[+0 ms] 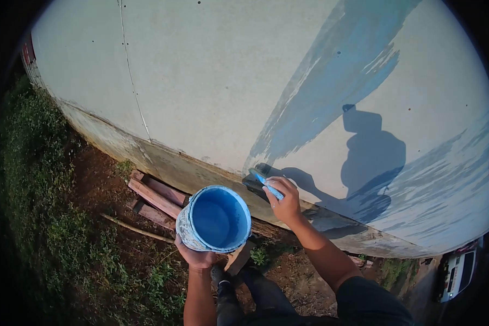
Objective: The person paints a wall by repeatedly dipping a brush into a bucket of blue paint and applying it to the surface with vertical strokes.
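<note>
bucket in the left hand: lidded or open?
Open: no lid covers the bucket, and the head view looks straight down into its blue inside.

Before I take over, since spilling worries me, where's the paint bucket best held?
I'd cup the paint bucket around its wall, from the left, below the rim: that curved side is exposed, while the left hand supports the near side.

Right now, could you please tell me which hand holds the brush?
The right hand: it grips the brush, whereas the left hand holds the bucket.
</note>
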The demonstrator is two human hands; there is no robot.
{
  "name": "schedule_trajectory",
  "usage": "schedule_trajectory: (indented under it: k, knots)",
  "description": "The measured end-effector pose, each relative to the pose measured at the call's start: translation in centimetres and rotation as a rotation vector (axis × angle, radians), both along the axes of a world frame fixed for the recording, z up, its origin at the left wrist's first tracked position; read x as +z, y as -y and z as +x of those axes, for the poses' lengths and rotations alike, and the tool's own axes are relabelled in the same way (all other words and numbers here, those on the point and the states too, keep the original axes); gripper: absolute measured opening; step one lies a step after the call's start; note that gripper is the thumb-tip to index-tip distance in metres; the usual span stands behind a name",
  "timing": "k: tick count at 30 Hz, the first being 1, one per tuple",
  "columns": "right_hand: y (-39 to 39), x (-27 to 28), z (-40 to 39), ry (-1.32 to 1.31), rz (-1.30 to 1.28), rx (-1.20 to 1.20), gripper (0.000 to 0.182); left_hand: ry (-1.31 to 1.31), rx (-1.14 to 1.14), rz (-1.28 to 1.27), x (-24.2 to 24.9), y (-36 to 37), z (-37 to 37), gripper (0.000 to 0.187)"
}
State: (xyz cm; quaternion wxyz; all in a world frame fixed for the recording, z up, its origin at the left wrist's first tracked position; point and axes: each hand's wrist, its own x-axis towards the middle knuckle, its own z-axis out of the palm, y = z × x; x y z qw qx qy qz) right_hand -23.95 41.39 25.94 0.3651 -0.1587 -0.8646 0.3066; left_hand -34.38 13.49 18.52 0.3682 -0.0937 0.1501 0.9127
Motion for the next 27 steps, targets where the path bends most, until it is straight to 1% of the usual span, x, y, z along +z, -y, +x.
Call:
schedule_trajectory:
  k: [1, 2, 3, 5, 6, 7, 9, 10, 12, 14, 16, 18, 20, 21, 22, 25, 27]
  knots:
    - [-0.4, -1.6, -0.3, 0.008, -0.003, 0.006, 0.021, -0.005, 0.038, -0.023, -0.2, 0.6, -0.2, 0.074]
    - [-0.9, -3.2, -0.6, 0.082, 0.066, 0.03, 0.022, -0.01, 0.077, -0.046, -0.4, 1.1, -0.3, 0.074]
    - [-0.9, -3.5, -0.8, 0.158, 0.133, 0.055, 0.022, -0.021, 0.076, -0.063, -0.6, 1.8, -0.1, 0.075]
    - [-1.8, -3.4, -0.8, 0.169, 0.078, 0.037, 0.023, -0.029, 0.098, -0.061, -1.4, 3.1, 0.0, 0.076]
    - [-2.1, -2.5, -1.0, 0.166, 0.032, 0.012, 0.023, -0.05, 0.115, -0.049, -1.6, 3.6, 0.0, 0.076]
    - [-2.1, -1.0, -1.1, 0.069, 0.18, -0.028, 0.022, -0.061, 0.109, -0.049, -1.6, 4.0, 0.1, 0.074]
    - [-1.2, 2.0, -0.4, -0.028, 0.241, -0.09, 0.021, -0.039, 0.122, -0.074, -2.5, 5.1, 0.3, 0.073]
    - [-0.6, 2.6, 0.1, -0.072, 0.267, -0.12, 0.021, -0.018, 0.129, -0.091, -2.7, 5.5, 0.4, 0.072]
    - [0.6, 1.0, 0.8, -0.068, 0.225, -0.117, 0.021, -0.011, 0.149, -0.109, -2.8, 6.0, 1.0, 0.071]
    - [1.5, -1.8, 1.3, -0.062, 0.183, -0.114, 0.02, -0.003, 0.167, -0.127, -3.2, 6.5, 1.4, 0.07]
    - [1.8, -5.8, 1.4, 0.135, 0.128, -0.047, 0.02, 0.012, 0.175, -0.161, -3.7, 7.1, 1.7, 0.07]
    - [1.3, -8.8, 1.1, 0.176, 0.13, -0.028, 0.02, 0.019, 0.179, -0.191, -4.0, 7.8, 2.0, 0.07]
    - [0.7, -10.5, 0.8, 0.194, 0.146, 0.015, 0.021, 0.028, 0.178, -0.225, -4.0, 8.4, 2.3, 0.071]
    - [0.4, -9.7, 0.4, 0.212, 0.195, 0.035, 0.021, 0.063, 0.176, -0.233, -3.8, 8.7, 2.5, 0.071]
    - [-0.1, -8.5, -0.2, 0.217, 0.189, 0.033, 0.021, 0.098, 0.172, -0.24, -3.8, 9.0, 2.6, 0.071]
    - [-0.5, -4.7, -1.4, 0.021, 0.193, -0.103, 0.019, 0.097, 0.183, -0.291, -4.9, 9.8, 2.8, 0.071]
    - [1.0, -4.3, -1.2, -0.023, 0.177, -0.111, 0.019, 0.09, 0.193, -0.288, -5.4, 9.9, 3.0, 0.071]
